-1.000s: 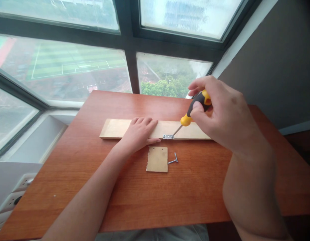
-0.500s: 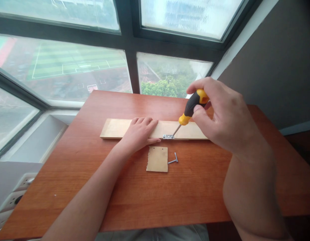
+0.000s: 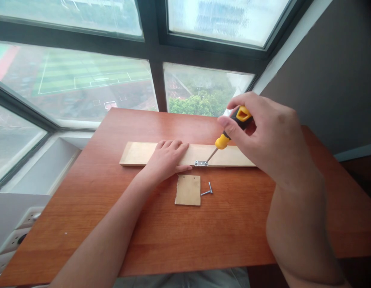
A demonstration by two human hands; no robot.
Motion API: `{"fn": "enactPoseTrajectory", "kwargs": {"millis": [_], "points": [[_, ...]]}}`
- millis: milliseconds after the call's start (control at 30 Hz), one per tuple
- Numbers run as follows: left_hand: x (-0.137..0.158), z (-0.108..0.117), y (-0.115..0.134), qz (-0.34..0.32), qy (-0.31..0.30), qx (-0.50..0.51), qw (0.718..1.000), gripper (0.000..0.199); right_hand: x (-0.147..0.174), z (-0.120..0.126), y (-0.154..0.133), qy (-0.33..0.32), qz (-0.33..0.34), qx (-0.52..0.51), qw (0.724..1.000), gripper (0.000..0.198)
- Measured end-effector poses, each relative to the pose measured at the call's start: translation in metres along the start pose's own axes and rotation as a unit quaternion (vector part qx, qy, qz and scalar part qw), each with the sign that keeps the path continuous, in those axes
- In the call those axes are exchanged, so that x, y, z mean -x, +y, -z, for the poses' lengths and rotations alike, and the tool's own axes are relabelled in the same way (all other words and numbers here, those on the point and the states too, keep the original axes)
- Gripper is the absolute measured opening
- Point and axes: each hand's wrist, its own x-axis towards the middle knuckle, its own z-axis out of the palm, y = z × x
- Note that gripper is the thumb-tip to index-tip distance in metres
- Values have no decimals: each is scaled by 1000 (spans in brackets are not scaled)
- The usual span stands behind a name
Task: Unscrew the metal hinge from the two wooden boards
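Note:
A pale wooden board (image 3: 137, 153) lies lengthwise across the table. My left hand (image 3: 167, 159) presses down on it, fingers over the top and thumb along the near edge. Just right of that thumb, a small metal hinge (image 3: 201, 163) sits at the board's near edge. My right hand (image 3: 260, 136) grips a yellow-and-black screwdriver (image 3: 223, 141) by its handle, thumb and fingers around it. The tilted shaft points down left, and its tip meets the hinge's right end. Whether a screw is under the tip is too small to tell.
Nearer me on the brown table (image 3: 227, 236) lies a thin square wooden piece (image 3: 188, 191) with two small holes. Beside it are two screws (image 3: 207, 192). Windows (image 3: 98, 80) rise behind the table, and power sockets (image 3: 20, 236) are at lower left.
My right thumb has shifted up and left across the screwdriver handle, and the handle has turned. The tip stays at the hinge. My left hand and the board have not visibly moved.

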Motion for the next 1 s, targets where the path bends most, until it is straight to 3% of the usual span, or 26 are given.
{"fn": "enactPoseTrajectory", "kwargs": {"millis": [233, 367, 533, 667, 767, 867, 1000], "points": [[0, -1, 1, 7, 4, 12, 1000, 70, 2, 5, -1, -32, 54, -44, 997, 36], [0, -1, 1, 7, 7, 14, 1000, 69, 1, 2, -2, -3, 19, -4, 1000, 17], [0, -3, 0, 13, 6, 22, 1000, 68, 0, 1, -1, 7, 29, -8, 1000, 17], [0, -4, 0, 19, 6, 22, 1000, 69, 2, 4, -2, -26, 63, -37, 997, 34], [0, -3, 1, 22, 3, 17, 1000, 70, 1, 3, -1, -13, 30, -16, 999, 21], [0, -3, 1, 25, 4, 14, 1000, 70, 1, 1, 0, 7, -5, 10, 1000, 21], [0, -4, 1, 22, 9, 14, 1000, 69, 2, 4, 1, -14, 26, -21, 999, 27]]}}
